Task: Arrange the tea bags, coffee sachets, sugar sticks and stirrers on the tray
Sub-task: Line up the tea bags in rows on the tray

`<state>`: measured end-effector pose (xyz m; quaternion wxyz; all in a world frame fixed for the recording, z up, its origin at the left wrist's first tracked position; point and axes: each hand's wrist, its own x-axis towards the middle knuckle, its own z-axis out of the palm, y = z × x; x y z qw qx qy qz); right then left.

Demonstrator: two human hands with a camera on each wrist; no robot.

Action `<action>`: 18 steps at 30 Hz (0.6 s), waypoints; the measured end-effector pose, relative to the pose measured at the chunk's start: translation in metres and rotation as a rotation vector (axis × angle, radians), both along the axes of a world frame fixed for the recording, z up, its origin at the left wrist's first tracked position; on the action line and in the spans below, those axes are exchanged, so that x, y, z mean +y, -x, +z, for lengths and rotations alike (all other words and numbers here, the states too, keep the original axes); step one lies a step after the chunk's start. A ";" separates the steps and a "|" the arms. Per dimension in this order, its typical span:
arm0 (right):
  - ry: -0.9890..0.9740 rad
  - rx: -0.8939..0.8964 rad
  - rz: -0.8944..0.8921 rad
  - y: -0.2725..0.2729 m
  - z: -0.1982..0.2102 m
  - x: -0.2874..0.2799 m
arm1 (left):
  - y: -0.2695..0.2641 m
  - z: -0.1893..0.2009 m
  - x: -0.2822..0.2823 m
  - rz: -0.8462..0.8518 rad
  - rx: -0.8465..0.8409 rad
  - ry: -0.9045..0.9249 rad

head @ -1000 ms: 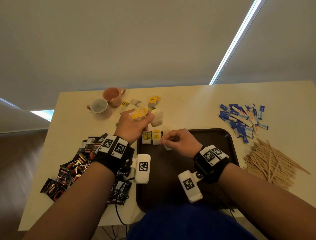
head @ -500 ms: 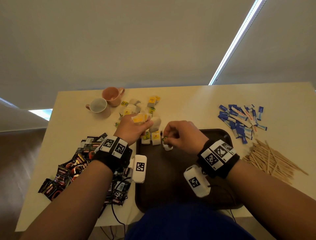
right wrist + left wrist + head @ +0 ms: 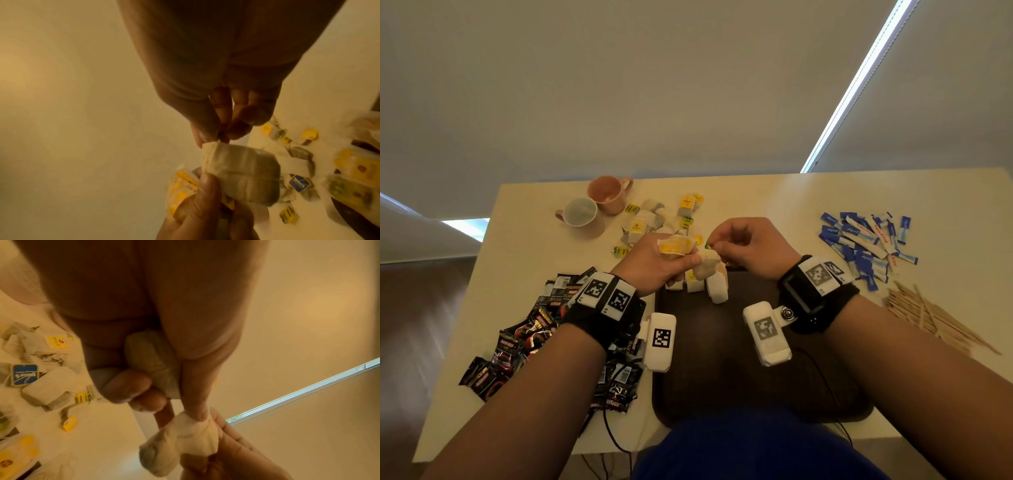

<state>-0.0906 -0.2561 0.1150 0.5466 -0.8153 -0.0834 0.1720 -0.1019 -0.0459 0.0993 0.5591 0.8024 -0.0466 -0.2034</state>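
We keep a bunch of tea bags (image 3: 676, 247) clamped in our left hand (image 3: 654, 262) as a ready supply, so our right hand (image 3: 748, 245) can pinch one tea bag (image 3: 240, 172) by its top corner. That bag hangs just below our right fingertips (image 3: 207, 134), its long axis sloping down toward the tray (image 3: 722, 342), where a few placed bags (image 3: 705, 286) stand.

An office or hotel-style refreshment station, by the look of it. A pale surface (image 3: 774, 202) stands against drawn roller blinds (image 3: 654, 85), with wood flooring (image 3: 417, 308) at nine o'clock. Two mugs (image 3: 592, 207) sit at eleven o'clock.
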 end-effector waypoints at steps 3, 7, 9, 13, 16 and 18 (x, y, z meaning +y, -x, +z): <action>-0.073 0.135 -0.031 0.004 -0.006 0.001 | 0.000 0.000 0.000 -0.010 -0.009 -0.011; -0.126 0.169 -0.038 0.009 -0.011 0.000 | 0.000 0.000 -0.001 0.015 -0.009 0.004; -0.099 0.114 -0.032 0.011 -0.015 0.000 | -0.001 0.001 -0.002 0.021 -0.020 -0.007; -0.074 0.052 -0.056 0.014 -0.019 0.002 | 0.000 0.002 -0.004 0.045 -0.033 -0.002; -0.033 -0.017 -0.084 0.012 -0.022 0.002 | 0.001 0.001 -0.004 0.073 -0.022 0.023; 0.002 -0.051 -0.102 0.011 -0.023 0.001 | 0.002 0.001 -0.004 0.101 -0.023 0.045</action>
